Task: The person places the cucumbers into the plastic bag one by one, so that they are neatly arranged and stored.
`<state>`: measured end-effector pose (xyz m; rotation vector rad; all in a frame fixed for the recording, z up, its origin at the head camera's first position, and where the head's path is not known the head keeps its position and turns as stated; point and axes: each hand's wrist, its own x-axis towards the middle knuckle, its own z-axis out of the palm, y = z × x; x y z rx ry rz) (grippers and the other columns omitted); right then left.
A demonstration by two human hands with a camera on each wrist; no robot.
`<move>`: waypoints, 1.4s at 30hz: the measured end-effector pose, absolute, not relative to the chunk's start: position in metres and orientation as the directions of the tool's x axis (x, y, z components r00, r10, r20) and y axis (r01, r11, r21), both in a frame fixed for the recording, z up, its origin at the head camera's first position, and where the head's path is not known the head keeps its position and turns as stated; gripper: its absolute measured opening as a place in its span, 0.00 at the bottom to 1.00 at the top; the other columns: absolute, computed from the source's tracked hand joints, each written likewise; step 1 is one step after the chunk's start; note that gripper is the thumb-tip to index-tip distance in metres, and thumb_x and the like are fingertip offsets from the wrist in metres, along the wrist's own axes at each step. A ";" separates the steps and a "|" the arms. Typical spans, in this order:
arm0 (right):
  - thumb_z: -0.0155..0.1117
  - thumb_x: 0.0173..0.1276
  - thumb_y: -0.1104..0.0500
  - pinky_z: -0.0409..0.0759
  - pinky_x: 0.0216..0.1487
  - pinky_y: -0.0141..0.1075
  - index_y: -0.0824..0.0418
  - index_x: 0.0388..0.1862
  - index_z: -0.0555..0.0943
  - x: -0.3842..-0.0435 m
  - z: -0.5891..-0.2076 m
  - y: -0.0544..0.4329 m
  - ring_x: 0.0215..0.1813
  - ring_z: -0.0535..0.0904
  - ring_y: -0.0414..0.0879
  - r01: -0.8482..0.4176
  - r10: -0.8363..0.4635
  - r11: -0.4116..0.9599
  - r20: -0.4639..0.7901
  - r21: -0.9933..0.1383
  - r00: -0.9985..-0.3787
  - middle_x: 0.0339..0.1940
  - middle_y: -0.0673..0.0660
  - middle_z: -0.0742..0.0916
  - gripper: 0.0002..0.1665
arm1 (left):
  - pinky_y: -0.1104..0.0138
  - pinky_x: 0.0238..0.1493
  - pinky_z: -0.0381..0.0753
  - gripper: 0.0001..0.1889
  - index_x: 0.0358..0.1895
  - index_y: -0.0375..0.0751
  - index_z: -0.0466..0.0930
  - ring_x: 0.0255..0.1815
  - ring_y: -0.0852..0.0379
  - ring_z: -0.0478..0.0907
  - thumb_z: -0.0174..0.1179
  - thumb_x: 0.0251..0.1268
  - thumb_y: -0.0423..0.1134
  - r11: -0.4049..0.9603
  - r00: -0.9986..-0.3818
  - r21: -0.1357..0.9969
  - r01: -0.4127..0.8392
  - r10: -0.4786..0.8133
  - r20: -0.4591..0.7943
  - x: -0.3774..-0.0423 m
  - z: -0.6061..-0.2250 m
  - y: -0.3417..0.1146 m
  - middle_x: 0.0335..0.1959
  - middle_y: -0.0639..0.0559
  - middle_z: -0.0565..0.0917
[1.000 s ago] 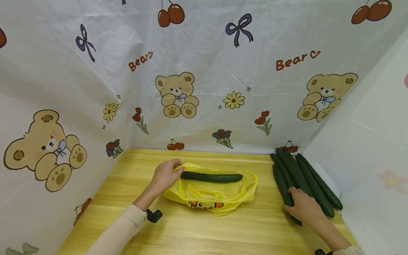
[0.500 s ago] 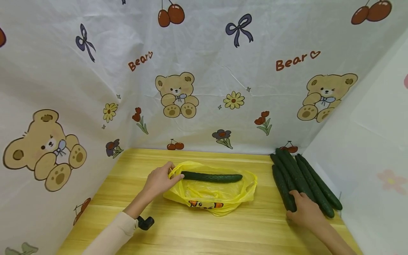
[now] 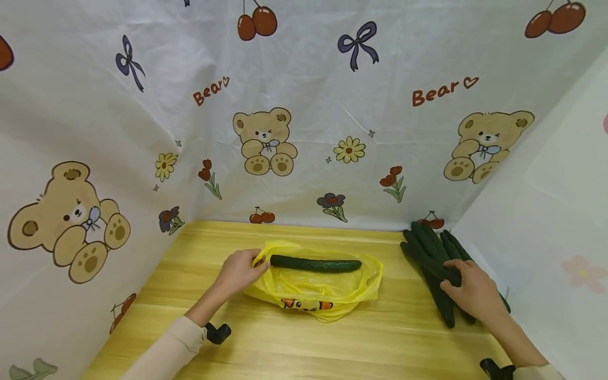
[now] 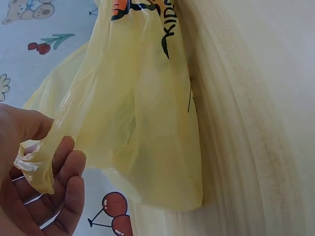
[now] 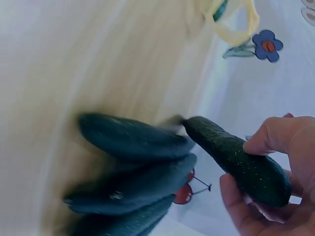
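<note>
My left hand (image 3: 237,273) pinches the left edge of a yellow plastic bag (image 3: 349,303), its thin film gathered between thumb and fingers in the left wrist view. The bag lies with its mouth spread, and one dark green cucumber (image 3: 315,264) lies lengthwise inside. On the right, my right hand (image 3: 475,293) grips another cucumber (image 5: 236,162) near one end. In the right wrist view that cucumber is raised and tilted, with the thumb on top and fingers beneath. Under it in the head view are the other cucumbers (image 3: 444,303), lying side by side.
A light wooden table (image 3: 304,348) carries everything. White cloth (image 3: 313,95) printed with bears stands behind and along both sides, close to the cucumber pile on the right. Black wrist devices (image 3: 218,333) sit by both forearms.
My right hand has taken hold of the leftmost cucumber and lifted it, moving up and right over the pile. My left hand has shifted slightly left and down, with the bag edge in its fingers.
</note>
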<state>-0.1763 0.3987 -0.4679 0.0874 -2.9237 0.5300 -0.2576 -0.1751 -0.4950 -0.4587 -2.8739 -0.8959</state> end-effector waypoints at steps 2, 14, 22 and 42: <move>0.71 0.72 0.56 0.78 0.32 0.48 0.69 0.65 0.80 -0.182 -0.463 0.402 0.34 0.82 0.54 -0.117 -0.042 0.928 0.210 -0.355 -0.977 0.61 0.79 0.81 0.28 | 0.70 0.20 0.57 0.13 0.31 0.55 0.78 0.15 0.63 0.61 0.69 0.75 0.49 0.779 -0.948 0.542 0.317 0.254 0.189 -0.258 -0.493 -0.174 0.17 0.59 0.72; 0.68 0.74 0.60 0.76 0.38 0.50 0.67 0.62 0.82 -0.210 -0.444 0.399 0.40 0.79 0.57 -0.228 -0.111 0.914 0.335 -0.334 -0.936 0.57 0.75 0.80 0.21 | 0.70 0.20 0.60 0.11 0.33 0.53 0.80 0.15 0.63 0.64 0.68 0.75 0.49 0.783 -0.940 0.521 0.339 0.260 0.221 -0.261 -0.488 -0.172 0.18 0.59 0.73; 0.68 0.73 0.61 0.73 0.37 0.44 0.68 0.60 0.84 -0.218 -0.429 0.392 0.40 0.77 0.56 -0.284 -0.153 0.912 0.396 -0.297 -0.905 0.55 0.74 0.81 0.20 | 0.70 0.21 0.59 0.12 0.32 0.53 0.79 0.16 0.63 0.64 0.67 0.76 0.48 0.780 -0.943 0.532 0.330 0.252 0.217 -0.262 -0.485 -0.173 0.19 0.58 0.73; 0.74 0.69 0.64 0.67 0.34 0.36 0.57 0.60 0.85 -0.205 -0.381 0.357 0.30 0.69 0.40 -0.424 -0.251 0.866 0.503 -0.265 -0.827 0.55 0.60 0.83 0.21 | 0.70 0.20 0.57 0.10 0.34 0.51 0.80 0.14 0.62 0.62 0.64 0.77 0.46 0.769 -0.943 0.547 0.332 0.247 0.224 -0.265 -0.480 -0.171 0.19 0.57 0.72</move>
